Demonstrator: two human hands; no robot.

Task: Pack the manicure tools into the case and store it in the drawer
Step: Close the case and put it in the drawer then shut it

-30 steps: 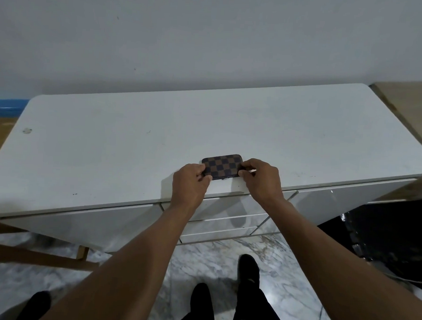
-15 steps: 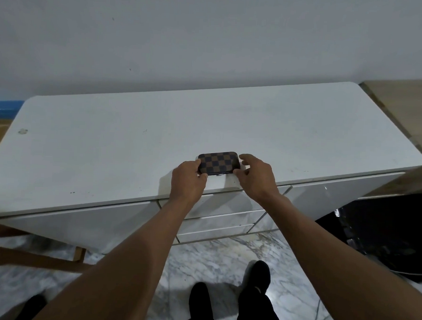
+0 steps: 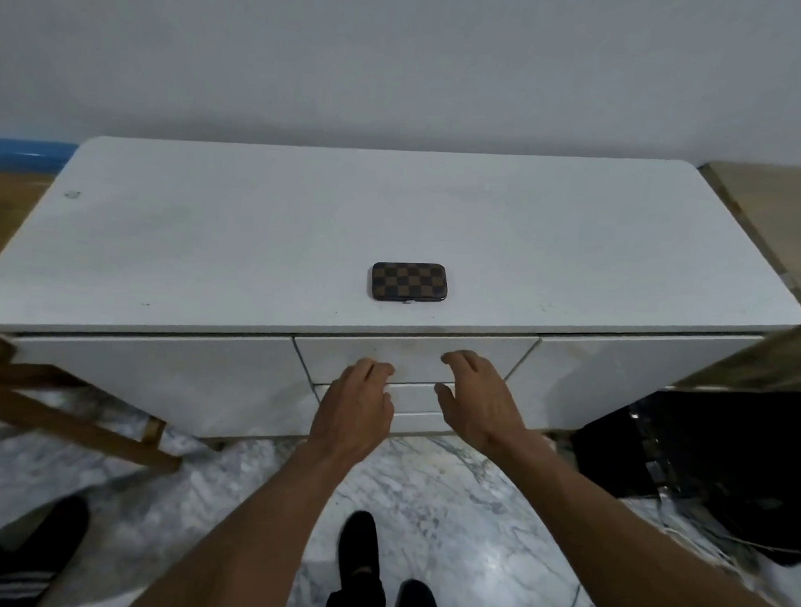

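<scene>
Case (image 3: 409, 282): lying shut and flat on cabinet top (image 3: 206, 246), near front edge, long axis running left–right. Left hand (image 3: 355, 400), right hand (image 3: 477, 400): both empty, fingers loosely spread, hovering at top drawer front (image 3: 414, 356), directly below and in front of case. Sitting roughly midway between hands, neither clearly nearer. Drawer not yet open.

I see the case (image 3: 408, 282) lying flat and closed on the white bench (image 3: 253, 249), near its front edge and about midway along it. It is a small rounded rectangle in a brown and dark checkered pattern, long side parallel to the front edge. The top middle drawer (image 3: 414, 355) just below it is shut.
</scene>
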